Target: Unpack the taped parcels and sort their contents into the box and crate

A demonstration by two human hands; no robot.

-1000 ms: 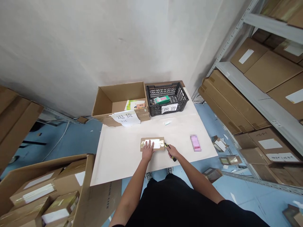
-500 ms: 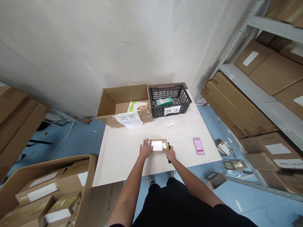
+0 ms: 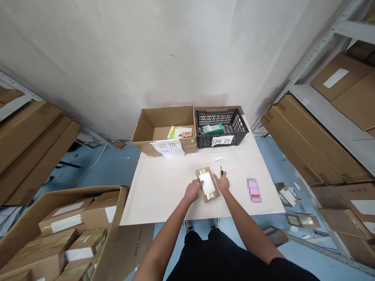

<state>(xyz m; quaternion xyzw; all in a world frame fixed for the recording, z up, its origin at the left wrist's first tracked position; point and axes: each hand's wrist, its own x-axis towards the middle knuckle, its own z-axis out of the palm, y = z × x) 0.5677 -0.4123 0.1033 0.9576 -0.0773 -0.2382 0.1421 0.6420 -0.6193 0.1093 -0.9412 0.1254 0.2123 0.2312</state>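
Note:
A small cardboard box (image 3: 217, 191) with a white label and clear tape lies turned at an angle on the white-topped table. My left hand (image 3: 192, 190) grips its left edge, the fingertips reaching onto the label. My right hand (image 3: 223, 183) is closed around a black and yellow utility knife (image 3: 221, 171), just right of the box. The knife's tip points away from me, and its handle is partly hidden in the hand. Whether the right thumb touches the box I cannot tell.
Behind stand an open cardboard carton (image 3: 164, 113) holding packets and a black plastic crate (image 3: 202, 136) holding a green box (image 3: 213, 128). A blurred pink item (image 3: 254, 190) lies at right. Shelves (image 3: 310, 101) flank the right; a big carton of parcels (image 3: 123, 199) stands left.
The box has turned from lying crosswise to pointing mostly away from me. My left hand moved to its left edge; my right hand, with the knife, has come off its right end.

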